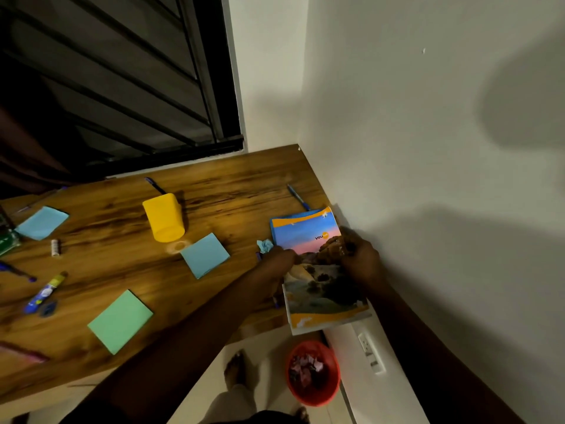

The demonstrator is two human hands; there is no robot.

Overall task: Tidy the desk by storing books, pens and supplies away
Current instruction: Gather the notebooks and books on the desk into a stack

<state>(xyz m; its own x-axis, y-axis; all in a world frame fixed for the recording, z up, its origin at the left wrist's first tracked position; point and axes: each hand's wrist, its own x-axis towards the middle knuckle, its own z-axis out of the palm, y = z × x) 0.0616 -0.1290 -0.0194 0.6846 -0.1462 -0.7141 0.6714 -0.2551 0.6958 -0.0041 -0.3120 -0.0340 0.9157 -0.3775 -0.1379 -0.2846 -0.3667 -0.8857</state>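
A stack of notebooks (308, 237) with sunset-and-rock covers lies at the desk's right end by the wall. My left hand (279, 260) grips its left edge and my right hand (362, 255) grips its right edge. A yellow pen holder (163, 217) lies on its side mid-desk. Blue sticky pads (205, 255) (42, 222) and a green pad (120, 320) lie on the wood. Pens lie at the back (154, 185), behind the notebooks (298, 197) and at the left (18, 272). A glue tube (46, 291) and a small white stick (55, 247) sit at the left.
The wooden desk (229, 185) meets a white wall on the right and a dark window behind. A crumpled blue paper (265, 245) lies beside my left hand. On the floor stands a red bin (313, 373) with paper scraps, next to my feet. A wall socket (370, 351) is low down.
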